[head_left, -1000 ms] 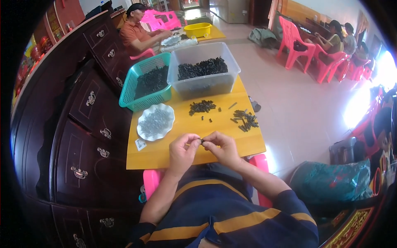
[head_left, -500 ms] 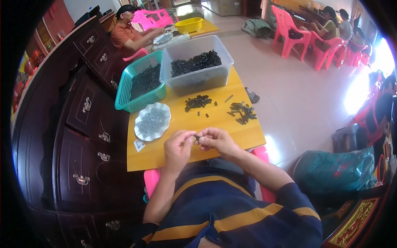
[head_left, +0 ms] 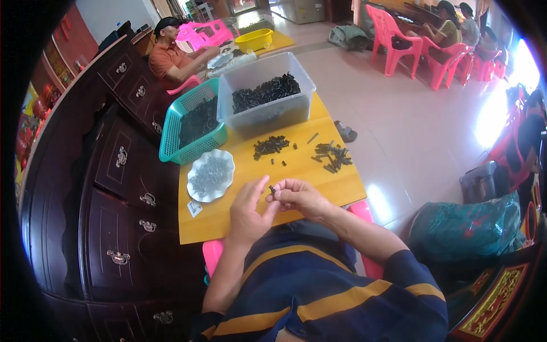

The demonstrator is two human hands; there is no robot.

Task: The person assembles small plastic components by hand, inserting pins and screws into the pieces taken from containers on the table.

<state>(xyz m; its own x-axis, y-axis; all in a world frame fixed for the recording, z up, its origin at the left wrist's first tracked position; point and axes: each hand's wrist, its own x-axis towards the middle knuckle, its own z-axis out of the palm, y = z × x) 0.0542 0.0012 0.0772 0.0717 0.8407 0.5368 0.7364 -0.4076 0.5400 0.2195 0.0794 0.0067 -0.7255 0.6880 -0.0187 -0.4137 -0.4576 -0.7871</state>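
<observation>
Over the near part of the yellow table, my right hand pinches a small dark plastic piece between thumb and fingertips. Beside it, my left hand is open, thumb and fingers spread apart, close to the piece. Ahead of my hands lie a heap of short black parts and, to its right, a pile of dark narrow sticks. A few single black parts lie between the heap and my hands. On the left, a scalloped white dish holds many small clear pieces.
A clear plastic bin and a green basket, both with black parts, stand at the table's far side. A dark wooden cabinet lines the left. Beyond, a person in orange sits working. Pink chairs stand far right.
My left hand's fingers have come off the small dark piece and spread apart. My right hand keeps hold of it. The view has shifted slightly.
</observation>
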